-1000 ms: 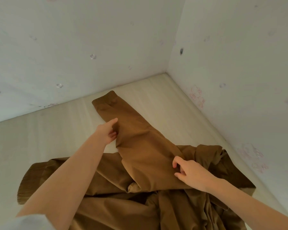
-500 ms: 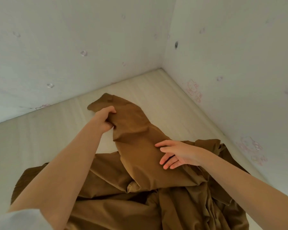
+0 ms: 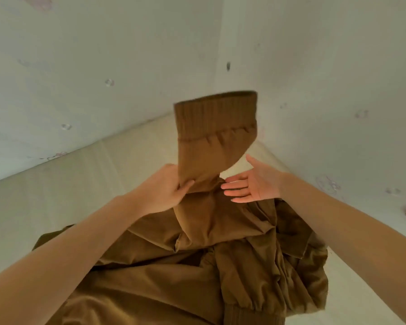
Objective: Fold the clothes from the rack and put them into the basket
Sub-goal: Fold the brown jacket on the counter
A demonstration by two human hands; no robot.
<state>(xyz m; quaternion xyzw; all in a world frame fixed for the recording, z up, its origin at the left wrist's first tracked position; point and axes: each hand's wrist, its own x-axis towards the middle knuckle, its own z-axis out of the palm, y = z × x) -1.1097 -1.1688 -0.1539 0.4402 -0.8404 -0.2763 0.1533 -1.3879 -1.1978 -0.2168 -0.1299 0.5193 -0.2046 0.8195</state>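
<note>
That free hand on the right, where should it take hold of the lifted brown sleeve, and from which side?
Probably at the ribbed cuff, coming in from the right. The left hand already pinches the sleeve lower down, so the cuff stands up free above it. The right hand is open just beside it, palm facing in. The ribbed band should give a firmer hold than the loose cloth.

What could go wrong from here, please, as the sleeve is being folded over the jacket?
The left hand pinches the sleeve only near its lower part, so the ribbed cuff, now raised, may flop sideways and land crooked. The right hand is open and apart from the cloth, so nothing steadies the fold. The brown jacket lies bunched on the pale surface; folding over those wrinkles could leave a lumpy bundle.
</note>
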